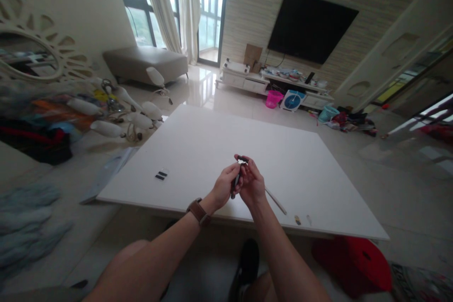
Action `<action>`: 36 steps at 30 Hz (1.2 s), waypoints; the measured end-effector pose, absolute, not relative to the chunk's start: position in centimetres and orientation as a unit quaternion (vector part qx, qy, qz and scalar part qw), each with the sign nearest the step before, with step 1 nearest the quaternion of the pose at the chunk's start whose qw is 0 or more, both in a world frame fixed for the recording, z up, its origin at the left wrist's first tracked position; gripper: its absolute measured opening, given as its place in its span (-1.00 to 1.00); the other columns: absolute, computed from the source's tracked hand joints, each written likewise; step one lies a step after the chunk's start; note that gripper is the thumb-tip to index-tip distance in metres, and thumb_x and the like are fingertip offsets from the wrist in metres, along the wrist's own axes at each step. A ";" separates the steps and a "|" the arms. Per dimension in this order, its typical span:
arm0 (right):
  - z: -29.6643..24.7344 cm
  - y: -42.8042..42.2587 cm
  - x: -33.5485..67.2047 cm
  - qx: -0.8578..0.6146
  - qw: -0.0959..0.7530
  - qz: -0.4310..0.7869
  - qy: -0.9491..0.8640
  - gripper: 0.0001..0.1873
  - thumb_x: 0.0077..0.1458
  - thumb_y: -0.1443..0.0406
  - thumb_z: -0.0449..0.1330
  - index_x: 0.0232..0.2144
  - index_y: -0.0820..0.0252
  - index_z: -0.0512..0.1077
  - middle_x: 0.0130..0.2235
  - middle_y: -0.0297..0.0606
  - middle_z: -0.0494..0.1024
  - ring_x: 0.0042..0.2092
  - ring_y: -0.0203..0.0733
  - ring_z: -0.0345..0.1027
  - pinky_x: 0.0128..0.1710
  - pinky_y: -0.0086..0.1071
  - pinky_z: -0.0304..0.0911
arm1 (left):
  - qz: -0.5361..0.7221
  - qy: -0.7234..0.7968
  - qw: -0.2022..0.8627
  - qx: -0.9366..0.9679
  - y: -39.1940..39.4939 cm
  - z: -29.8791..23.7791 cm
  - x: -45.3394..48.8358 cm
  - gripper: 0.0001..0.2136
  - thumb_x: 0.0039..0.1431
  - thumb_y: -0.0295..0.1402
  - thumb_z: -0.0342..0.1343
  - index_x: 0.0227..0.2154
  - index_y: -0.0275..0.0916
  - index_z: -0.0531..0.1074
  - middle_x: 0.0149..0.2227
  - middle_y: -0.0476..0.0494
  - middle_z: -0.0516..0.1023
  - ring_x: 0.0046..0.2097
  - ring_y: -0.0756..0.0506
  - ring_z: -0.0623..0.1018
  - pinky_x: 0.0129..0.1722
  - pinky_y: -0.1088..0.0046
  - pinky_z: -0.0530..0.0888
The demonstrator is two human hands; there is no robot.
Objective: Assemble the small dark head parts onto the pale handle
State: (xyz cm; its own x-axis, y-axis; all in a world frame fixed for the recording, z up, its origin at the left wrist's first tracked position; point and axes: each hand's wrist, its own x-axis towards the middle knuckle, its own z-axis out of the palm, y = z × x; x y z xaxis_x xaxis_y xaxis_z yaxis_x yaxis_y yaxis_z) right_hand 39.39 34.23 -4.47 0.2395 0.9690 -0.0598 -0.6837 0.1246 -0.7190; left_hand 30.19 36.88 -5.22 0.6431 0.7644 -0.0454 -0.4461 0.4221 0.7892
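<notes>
Over the near edge of the white tabletop [212,137], my two hands meet. My left hand [224,186] is closed around a slim dark handle [234,188] that slants downward; its exact kind is not clear. Pinched in the raised fingers of my right hand [254,186] is a small dark piece [242,158], just above the left fingertips. A bright bit shows between the fingers, too small to name. Right of my hands lie a thin pale rod [276,200], a small brown-and-black piece [297,220] and a small clear piece [309,220].
Two black strips [161,175] lie on the tabletop's left. A red stool-like object [354,264] stands below the right front edge. Left of the table are a chandelier with white shades [138,120] and piled cloth [35,137]. A low TV cabinet [244,82] lines the far wall.
</notes>
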 end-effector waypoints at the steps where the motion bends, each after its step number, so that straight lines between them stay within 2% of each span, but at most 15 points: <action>1: -4.5 34.2 39.4 -0.327 0.717 0.575 -0.218 -0.67 0.07 0.10 0.28 -0.18 0.16 0.45 -0.51 -0.50 0.45 -0.69 -0.45 0.15 -0.76 -0.53 0.14 | 0.365 0.209 0.815 0.399 36.8 -5.4 30.2 -0.65 0.16 -0.02 0.12 -0.40 -0.24 0.28 -0.60 0.07 0.30 -0.67 0.12 0.19 -0.74 0.64 0.05; 5: -4.5 33.9 39.3 -0.338 0.723 0.563 -0.213 -0.72 0.07 0.09 0.26 -0.24 0.14 0.46 -0.25 -0.36 0.59 -0.61 -0.44 0.25 -0.65 -0.50 0.26 | 0.356 0.207 0.809 0.419 36.7 -5.8 30.1 -0.63 0.17 0.02 0.09 -0.39 -0.21 0.23 -0.64 0.13 0.25 -0.70 0.13 0.10 -0.75 0.66 -0.05; 10: -4.3 34.0 39.1 -0.336 0.738 0.550 -0.197 -0.74 0.06 0.12 0.25 -0.24 0.14 0.46 -0.14 -0.26 0.60 -0.47 -0.35 0.37 -0.61 -0.51 0.29 | 0.366 0.206 0.790 0.446 36.7 -5.7 30.1 -0.64 0.22 0.02 0.04 -0.37 -0.21 0.24 -0.63 0.13 0.27 -0.71 0.14 0.12 -0.76 0.66 -0.03; 13: -4.3 34.1 39.1 -0.338 0.733 0.556 -0.199 -0.75 0.07 0.14 0.25 -0.24 0.14 0.45 -0.08 -0.24 0.59 -0.50 -0.37 0.35 -0.64 -0.52 0.25 | 0.369 0.215 0.783 0.452 36.7 -5.6 30.2 -0.63 0.22 0.03 0.04 -0.35 -0.21 0.25 -0.63 0.12 0.29 -0.71 0.13 0.15 -0.76 0.65 0.01; 17: -4.4 34.4 39.0 -0.340 0.735 0.551 -0.204 -0.81 0.08 0.18 0.24 -0.27 0.15 0.46 -0.10 -0.24 0.60 -0.48 -0.38 0.37 -0.62 -0.55 0.24 | 0.370 0.214 0.789 0.441 36.9 -5.5 30.4 -0.61 0.18 0.06 0.06 -0.38 -0.21 0.23 -0.66 0.13 0.27 -0.72 0.12 0.14 -0.77 0.65 0.00; 22: -4.5 34.4 39.0 -0.324 0.748 0.543 -0.201 -0.81 0.08 0.17 0.25 -0.27 0.13 0.47 -0.11 -0.27 0.61 -0.28 -0.32 0.47 -0.42 -0.51 0.39 | 0.369 0.189 0.806 0.423 36.9 -5.1 30.4 -0.62 0.16 0.03 0.11 -0.36 -0.22 0.24 -0.64 0.17 0.20 -0.71 0.15 0.10 -0.75 0.68 -0.01; 28: -4.2 34.0 39.0 -0.343 0.737 0.550 -0.191 -0.81 0.10 0.16 0.23 -0.26 0.12 0.46 -0.08 -0.26 0.59 -0.35 -0.31 0.44 -0.53 -0.50 0.35 | 0.369 0.183 0.813 0.411 36.5 -5.0 30.3 -0.62 0.16 0.02 0.12 -0.36 -0.22 0.23 -0.63 0.18 0.17 -0.70 0.16 0.06 -0.73 0.68 -0.05; 36: -4.5 34.0 39.0 -0.339 0.739 0.554 -0.182 -0.79 0.10 0.15 0.25 -0.26 0.13 0.49 -0.07 -0.23 0.60 -0.22 -0.26 0.49 -0.27 -0.40 0.43 | 0.377 0.159 0.814 0.412 36.5 -4.7 30.2 -0.61 0.18 0.01 0.13 -0.40 -0.22 0.20 -0.65 0.21 0.06 -0.69 0.16 0.02 -0.71 0.66 -0.05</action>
